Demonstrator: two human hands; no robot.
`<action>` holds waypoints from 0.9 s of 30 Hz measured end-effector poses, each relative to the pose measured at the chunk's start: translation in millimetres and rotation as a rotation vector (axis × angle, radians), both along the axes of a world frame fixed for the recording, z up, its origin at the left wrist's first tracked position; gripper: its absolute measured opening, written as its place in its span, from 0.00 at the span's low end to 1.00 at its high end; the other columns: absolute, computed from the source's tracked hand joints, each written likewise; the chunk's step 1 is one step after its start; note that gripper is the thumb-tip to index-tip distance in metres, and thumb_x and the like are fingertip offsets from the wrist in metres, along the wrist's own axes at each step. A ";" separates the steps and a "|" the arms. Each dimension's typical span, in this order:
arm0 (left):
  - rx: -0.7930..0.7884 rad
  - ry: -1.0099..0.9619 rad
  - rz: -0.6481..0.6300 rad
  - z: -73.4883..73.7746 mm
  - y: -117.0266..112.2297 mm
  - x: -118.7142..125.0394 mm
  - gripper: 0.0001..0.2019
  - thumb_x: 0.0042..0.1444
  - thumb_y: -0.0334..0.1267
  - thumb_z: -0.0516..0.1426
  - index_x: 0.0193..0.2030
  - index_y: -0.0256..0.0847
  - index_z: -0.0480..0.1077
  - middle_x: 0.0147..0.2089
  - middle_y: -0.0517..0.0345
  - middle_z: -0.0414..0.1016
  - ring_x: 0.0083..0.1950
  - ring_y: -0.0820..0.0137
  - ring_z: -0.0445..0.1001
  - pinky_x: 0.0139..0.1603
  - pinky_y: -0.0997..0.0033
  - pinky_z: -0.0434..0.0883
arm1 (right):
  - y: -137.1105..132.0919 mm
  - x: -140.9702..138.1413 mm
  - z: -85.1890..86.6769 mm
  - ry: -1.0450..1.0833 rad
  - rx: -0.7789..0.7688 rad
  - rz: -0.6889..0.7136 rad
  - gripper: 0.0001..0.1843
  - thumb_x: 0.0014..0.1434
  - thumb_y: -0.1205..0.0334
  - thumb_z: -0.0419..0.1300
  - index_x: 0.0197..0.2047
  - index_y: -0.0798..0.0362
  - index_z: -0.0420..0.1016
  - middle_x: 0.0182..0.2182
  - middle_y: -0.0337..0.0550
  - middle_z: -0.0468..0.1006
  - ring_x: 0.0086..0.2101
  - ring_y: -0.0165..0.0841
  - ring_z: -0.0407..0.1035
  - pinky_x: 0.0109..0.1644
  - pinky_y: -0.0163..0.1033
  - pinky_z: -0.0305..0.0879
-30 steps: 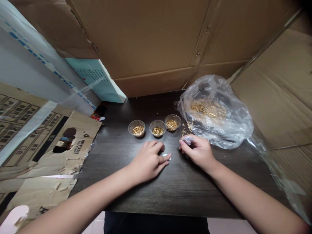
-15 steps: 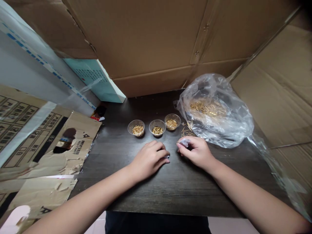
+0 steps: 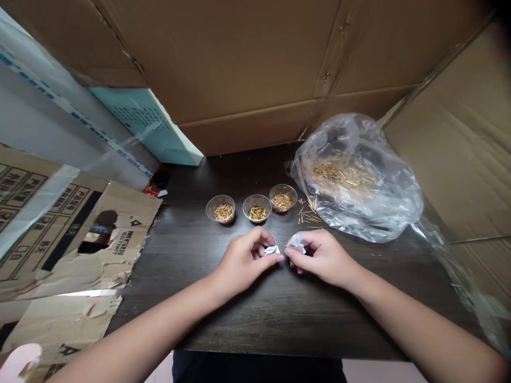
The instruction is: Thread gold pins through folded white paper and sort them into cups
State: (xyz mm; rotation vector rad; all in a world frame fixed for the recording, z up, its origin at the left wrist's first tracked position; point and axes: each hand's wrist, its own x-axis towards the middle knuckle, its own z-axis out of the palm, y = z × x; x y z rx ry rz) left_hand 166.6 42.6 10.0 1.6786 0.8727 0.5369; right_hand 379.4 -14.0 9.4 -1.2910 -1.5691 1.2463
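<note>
My left hand (image 3: 244, 260) rests on the dark wooden table (image 3: 223, 314) and pinches a small white scrap of paper (image 3: 273, 249) between thumb and fingers. My right hand (image 3: 324, 256) sits just to its right, fingertips almost touching the left, and grips a small crumpled white piece (image 3: 298, 242). Beyond the hands stand three small clear cups, left (image 3: 220, 208), middle (image 3: 257, 208) and right (image 3: 282, 198), each holding small gold pins. A few loose gold pins (image 3: 308, 215) lie on the table beside the right cup.
A large clear plastic bag (image 3: 359, 181) with many gold pins lies at the back right. Cardboard walls (image 3: 255, 69) close the back and right side. Torn printed cardboard (image 3: 80, 239) and a teal box (image 3: 147, 127) lie at the left.
Both hands have come together at the table's middle. The left hand has lifted the white scrap off the table; the right hand moved left and nearer with its crumpled piece.
</note>
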 end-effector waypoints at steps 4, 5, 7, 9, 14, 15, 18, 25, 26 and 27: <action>0.214 0.061 -0.010 0.9 -3.7 0.0 0.16 0.58 0.48 0.65 0.39 0.37 0.71 0.31 0.59 0.73 0.29 0.77 0.68 0.31 0.77 0.67 | -0.4 -3.0 2.7 -0.070 0.041 -0.032 0.13 0.65 0.57 0.60 0.32 0.57 0.76 0.20 0.37 0.73 0.22 0.27 0.66 0.27 0.33 0.62; 0.246 0.063 -0.018 1.6 -4.2 0.0 0.15 0.59 0.48 0.65 0.39 0.37 0.71 0.31 0.60 0.72 0.29 0.77 0.68 0.31 0.78 0.66 | -0.4 -3.4 2.8 -0.095 0.058 -0.038 0.13 0.65 0.58 0.61 0.31 0.57 0.76 0.20 0.37 0.73 0.22 0.27 0.66 0.26 0.33 0.61; 0.306 0.057 -0.033 3.3 -5.2 0.0 0.12 0.59 0.45 0.65 0.38 0.37 0.71 0.31 0.61 0.72 0.29 0.79 0.67 0.31 0.79 0.65 | -0.8 -4.0 2.5 -0.144 0.091 -0.046 0.13 0.64 0.58 0.61 0.31 0.56 0.76 0.19 0.37 0.72 0.22 0.27 0.65 0.26 0.33 0.59; 0.364 0.050 -0.043 4.7 -6.2 -0.4 0.11 0.59 0.41 0.65 0.38 0.37 0.71 0.31 0.62 0.72 0.30 0.79 0.68 0.31 0.80 0.65 | -1.3 -4.5 1.7 -0.167 0.105 -0.045 0.12 0.64 0.59 0.61 0.31 0.56 0.77 0.19 0.37 0.71 0.22 0.27 0.64 0.27 0.33 0.58; 0.307 -0.024 -0.094 6.6 -6.5 -2.1 0.12 0.56 0.40 0.67 0.41 0.36 0.73 0.37 0.59 0.75 0.34 0.78 0.72 0.34 0.81 0.71 | -1.4 -5.5 2.6 -0.203 0.126 -0.047 0.13 0.64 0.60 0.60 0.29 0.57 0.76 0.20 0.37 0.71 0.23 0.26 0.63 0.29 0.34 0.57; 0.264 -0.049 -0.092 6.9 -6.3 -2.3 0.12 0.56 0.40 0.68 0.41 0.36 0.74 0.37 0.58 0.75 0.34 0.78 0.73 0.34 0.81 0.72 | -1.2 -5.5 3.4 -0.209 0.123 -0.042 0.13 0.64 0.60 0.60 0.29 0.57 0.76 0.20 0.37 0.72 0.24 0.26 0.64 0.29 0.34 0.58; 0.167 -0.090 -0.043 7.4 -6.3 -2.0 0.09 0.55 0.37 0.68 0.40 0.36 0.76 0.36 0.58 0.77 0.31 0.79 0.74 0.31 0.84 0.73 | -0.9 -5.3 5.4 -0.160 0.042 -0.011 0.14 0.64 0.60 0.60 0.29 0.58 0.76 0.20 0.38 0.72 0.23 0.26 0.64 0.29 0.34 0.59; -0.111 -0.160 0.009 4.7 -9.1 -1.3 0.10 0.61 0.40 0.63 0.44 0.35 0.77 0.27 0.59 0.75 0.23 0.76 0.74 0.25 0.81 0.73 | -2.5 -7.3 1.2 0.102 -0.133 0.019 0.14 0.64 0.57 0.62 0.31 0.58 0.74 0.24 0.42 0.77 0.23 0.27 0.69 0.29 0.31 0.65; -0.108 -0.154 -0.004 5.1 -9.5 -1.2 0.10 0.63 0.40 0.61 0.45 0.36 0.78 0.27 0.59 0.75 0.22 0.77 0.74 0.24 0.82 0.73 | -2.8 -7.9 0.8 0.122 -0.139 0.019 0.13 0.64 0.58 0.62 0.32 0.58 0.74 0.25 0.42 0.77 0.23 0.27 0.70 0.29 0.31 0.65; -0.093 -0.147 -0.016 5.6 -9.8 -0.9 0.11 0.65 0.40 0.59 0.46 0.36 0.78 0.28 0.58 0.76 0.22 0.77 0.74 0.24 0.82 0.73 | -3.1 -8.5 0.7 0.139 -0.143 0.014 0.12 0.64 0.58 0.62 0.32 0.58 0.74 0.25 0.42 0.77 0.23 0.26 0.70 0.29 0.30 0.65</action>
